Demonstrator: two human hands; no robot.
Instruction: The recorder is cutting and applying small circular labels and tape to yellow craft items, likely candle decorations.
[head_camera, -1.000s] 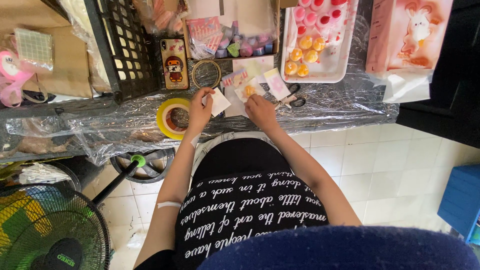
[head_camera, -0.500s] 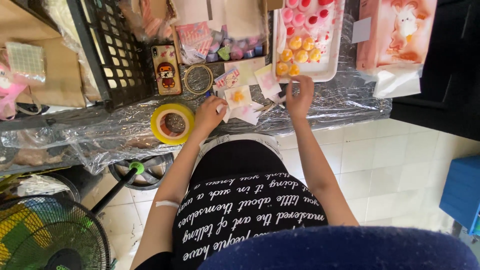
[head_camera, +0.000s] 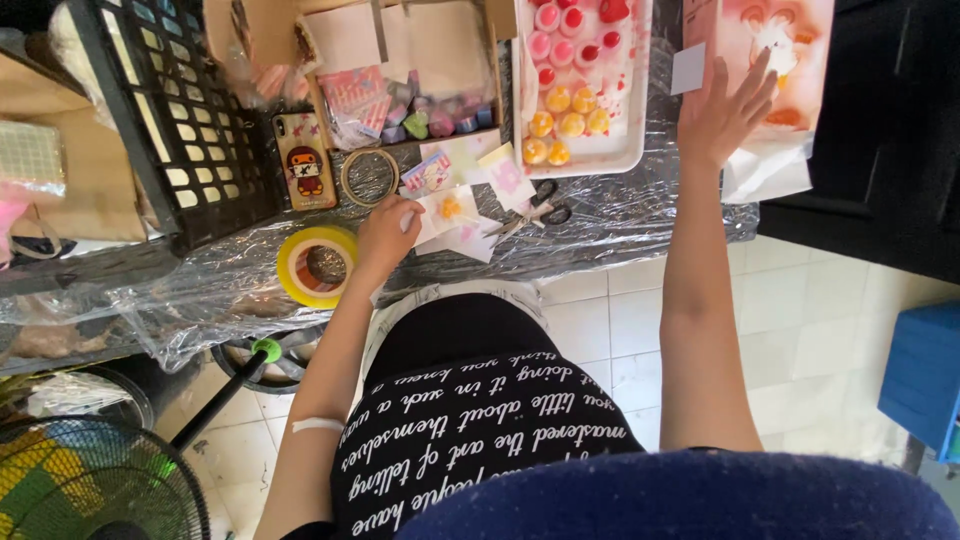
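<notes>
The small clear packet (head_camera: 447, 210) with a yellow-orange blob inside lies on the plastic-wrapped table (head_camera: 610, 225), near its front edge, among a few other pale printed packets. The left hand (head_camera: 385, 235) rests against the packet's left edge, fingers curled in on it; whether they actually pinch it I cannot tell from here.

The right hand (head_camera: 720, 110) is well apart from it, far off to the right, fingers spread wide and flat, gripping nothing. It sits on a large pink bag (head_camera: 790, 50) printed with a white rabbit figure, and a small white card (head_camera: 688, 68) lies just beside its thumb.

Between the two hands, a pair of black-handled scissors (head_camera: 535, 205) lies just right of the packets. Beyond them stands a white tray (head_camera: 635, 120) holding rows of round pink, red and yellow-orange pieces. To the left of the tray is a shallow cardboard box (head_camera: 440, 50) with small coloured items along its near side. Further left lie a thin wire ring (head_camera: 368, 175), a phone (head_camera: 303, 160) in a cartoon case, and a roll of yellow tape (head_camera: 318, 265) at the table's near edge. A black plastic crate (head_camera: 170, 110) stands at the far left.
</notes>
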